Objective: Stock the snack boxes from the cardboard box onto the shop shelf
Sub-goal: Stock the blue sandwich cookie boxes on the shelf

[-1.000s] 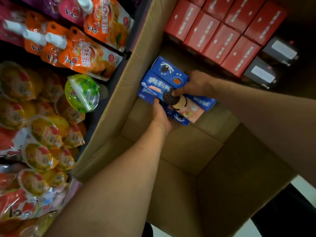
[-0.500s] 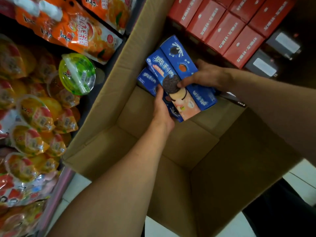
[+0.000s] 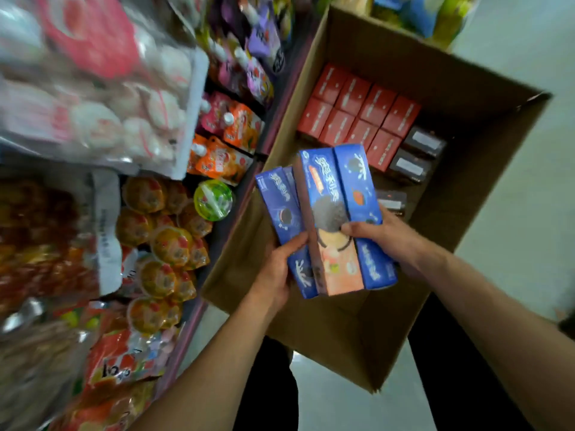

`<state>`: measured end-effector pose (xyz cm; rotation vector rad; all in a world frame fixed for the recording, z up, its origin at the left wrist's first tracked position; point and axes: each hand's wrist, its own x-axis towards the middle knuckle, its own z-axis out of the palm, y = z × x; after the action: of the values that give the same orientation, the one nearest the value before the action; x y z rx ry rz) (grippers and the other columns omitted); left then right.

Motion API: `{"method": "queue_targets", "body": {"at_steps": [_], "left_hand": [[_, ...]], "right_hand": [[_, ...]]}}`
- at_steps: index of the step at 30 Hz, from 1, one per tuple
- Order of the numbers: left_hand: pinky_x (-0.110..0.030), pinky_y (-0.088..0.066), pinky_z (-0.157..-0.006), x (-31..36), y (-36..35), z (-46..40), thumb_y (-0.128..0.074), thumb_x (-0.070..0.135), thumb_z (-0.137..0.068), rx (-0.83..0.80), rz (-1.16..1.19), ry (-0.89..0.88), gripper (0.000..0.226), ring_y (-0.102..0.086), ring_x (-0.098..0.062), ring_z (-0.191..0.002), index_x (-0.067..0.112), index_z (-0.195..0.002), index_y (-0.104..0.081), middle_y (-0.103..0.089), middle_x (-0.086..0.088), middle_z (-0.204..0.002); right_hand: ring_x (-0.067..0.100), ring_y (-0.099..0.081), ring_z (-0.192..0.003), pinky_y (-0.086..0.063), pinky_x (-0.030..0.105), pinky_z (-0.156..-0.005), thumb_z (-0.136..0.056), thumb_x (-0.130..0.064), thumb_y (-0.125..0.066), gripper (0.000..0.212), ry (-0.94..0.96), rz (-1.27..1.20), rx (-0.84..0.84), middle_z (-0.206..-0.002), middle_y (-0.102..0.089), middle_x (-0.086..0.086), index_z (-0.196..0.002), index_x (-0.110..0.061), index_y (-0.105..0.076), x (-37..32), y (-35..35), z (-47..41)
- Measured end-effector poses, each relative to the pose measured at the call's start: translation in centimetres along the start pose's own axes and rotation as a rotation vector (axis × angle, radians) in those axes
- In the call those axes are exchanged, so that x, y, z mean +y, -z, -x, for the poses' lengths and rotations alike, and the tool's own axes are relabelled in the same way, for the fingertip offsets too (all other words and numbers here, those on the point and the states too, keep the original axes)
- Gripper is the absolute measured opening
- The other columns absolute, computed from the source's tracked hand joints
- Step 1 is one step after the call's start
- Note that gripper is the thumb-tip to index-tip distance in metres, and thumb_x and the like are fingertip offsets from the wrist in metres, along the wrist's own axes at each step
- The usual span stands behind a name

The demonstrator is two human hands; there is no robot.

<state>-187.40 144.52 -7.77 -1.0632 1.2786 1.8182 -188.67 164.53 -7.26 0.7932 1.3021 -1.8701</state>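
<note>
Snack boxes (image 3: 326,219) between both hands' grip

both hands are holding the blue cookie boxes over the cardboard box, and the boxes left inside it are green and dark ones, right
Not quite. The head view shows the left hand and right hand holding the blue cookie boxes over the cardboard box, but the boxes left inside are red and dark, not green.

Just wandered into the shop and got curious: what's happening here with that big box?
A person is restocking. Both hands hold a bundle of blue cookie boxes above the open cardboard box: the left hand grips the left side, the right hand the right. Red boxes and a few dark boxes sit inside. The shop shelf, packed with jelly cups and pouches, is to the left.
</note>
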Motion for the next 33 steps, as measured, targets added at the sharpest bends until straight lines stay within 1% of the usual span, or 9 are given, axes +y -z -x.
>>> {"method": "queue_targets", "body": {"at_steps": [5, 9, 13, 15, 19, 22, 26, 29, 33], "left_hand": [[-0.059, -0.051, -0.09, 6.8, -2.0, 9.4, -0.077, 0.009, -0.07, -0.121, -0.184, -0.109, 0.065, -0.064, -0.044, -0.107, 0.011, -0.13, -0.054, -0.066, -0.021, -0.121], [-0.044, -0.058, -0.072, 12.4, -5.4, 18.6, -0.083, 0.02, -0.061, -0.257, -0.31, -0.15, 0.043, -0.07, -0.038, -0.093, 0.021, -0.103, -0.074, -0.072, -0.017, -0.109], [-0.043, -0.057, -0.072, 16.1, -8.4, 28.0, -0.086, 0.021, -0.061, -0.381, -0.463, -0.23, 0.067, -0.069, -0.039, -0.095, 0.011, -0.123, -0.06, -0.07, -0.019, -0.113], [-0.043, -0.057, -0.073, 17.1, -9.9, 32.6, -0.087, 0.022, -0.061, -0.455, -0.534, -0.254, 0.067, -0.069, -0.04, -0.097, 0.011, -0.121, -0.06, -0.07, -0.019, -0.114], [-0.04, -0.058, -0.072, 17.9, -12.6, 40.8, -0.082, 0.017, -0.069, -0.566, -0.658, -0.277, 0.062, -0.07, -0.035, -0.098, 0.013, -0.125, -0.056, -0.072, -0.013, -0.113], [-0.04, -0.058, -0.07, 17.6, -15.3, 46.2, -0.078, 0.016, -0.071, -0.648, -0.731, -0.264, 0.058, -0.07, -0.036, -0.095, 0.01, -0.124, -0.057, -0.072, -0.015, -0.111], [-0.048, -0.058, -0.073, 16.4, -20.3, 53.2, -0.084, 0.023, -0.06, -0.687, -0.807, -0.253, 0.075, -0.07, -0.039, -0.093, 0.008, -0.125, -0.051, -0.071, -0.018, -0.11], [-0.048, -0.059, -0.069, 14.7, -25.3, 58.7, -0.082, 0.018, -0.07, -0.819, -0.812, -0.25, 0.064, -0.071, -0.039, -0.088, 0.012, -0.125, -0.05, -0.071, -0.019, -0.108], [-0.047, -0.06, -0.067, 12.1, -32.4, 66.0, -0.077, 0.01, -0.071, -1.0, -0.84, -0.3, 0.066, -0.07, -0.038, -0.085, 0.01, -0.13, -0.048, -0.069, -0.023, -0.113]], "right_hand": [[0.027, -0.073, -0.093, -0.059, 0.033, -0.067, -0.062, -0.029, -0.086, 0.061, 0.092, -0.145, 0.052, -0.109, -0.074, 0.005, -0.117, -0.024, -0.059, -4.4, -3.9, 11.5], [0.028, -0.072, -0.094, -0.059, 0.036, -0.07, -0.056, -0.037, -0.087, 0.076, 0.209, -0.173, 0.136, -0.108, -0.074, 0.005, -0.122, -0.019, -0.054, -9.1, -6.9, 21.7], [0.028, -0.072, -0.094, -0.059, 0.035, -0.07, -0.058, -0.03, -0.086, 0.076, 0.35, -0.235, 0.251, -0.108, -0.074, 0.007, -0.125, -0.013, -0.054, -12.0, -9.8, 32.7], [0.031, -0.071, -0.096, -0.058, 0.038, -0.072, -0.064, -0.022, -0.081, 0.072, 0.401, -0.29, 0.296, -0.111, -0.073, 0.01, -0.129, -0.01, -0.051, -12.5, -11.1, 37.6], [0.029, -0.073, -0.09, -0.058, 0.035, -0.067, -0.068, -0.018, -0.076, 0.063, 0.483, -0.39, 0.362, -0.108, -0.073, 0.012, -0.126, -0.008, -0.054, -12.4, -13.1, 46.7], [0.029, -0.073, -0.088, -0.058, 0.034, -0.066, -0.072, -0.016, -0.079, 0.056, 0.537, -0.427, 0.399, -0.107, -0.073, 0.014, -0.123, -0.009, -0.056, -12.4, -13.6, 52.9], [0.029, -0.072, -0.093, -0.059, 0.038, -0.074, -0.083, -0.019, -0.074, 0.043, 0.61, -0.399, 0.498, -0.109, -0.074, 0.009, -0.122, -0.013, -0.058, -12.8, -12.0, 61.5], [0.024, -0.072, -0.096, -0.058, 0.04, -0.081, -0.086, -0.029, -0.073, 0.041, 0.675, -0.348, 0.582, -0.109, -0.074, 0.002, -0.123, -0.02, -0.058, -13.4, -9.9, 68.5], [0.018, -0.073, -0.094, -0.058, 0.04, -0.083, -0.078, -0.049, -0.074, 0.051, 0.761, -0.314, 0.706, -0.107, -0.074, -0.005, -0.121, -0.028, -0.058, -13.5, -7.4, 77.9]]}}
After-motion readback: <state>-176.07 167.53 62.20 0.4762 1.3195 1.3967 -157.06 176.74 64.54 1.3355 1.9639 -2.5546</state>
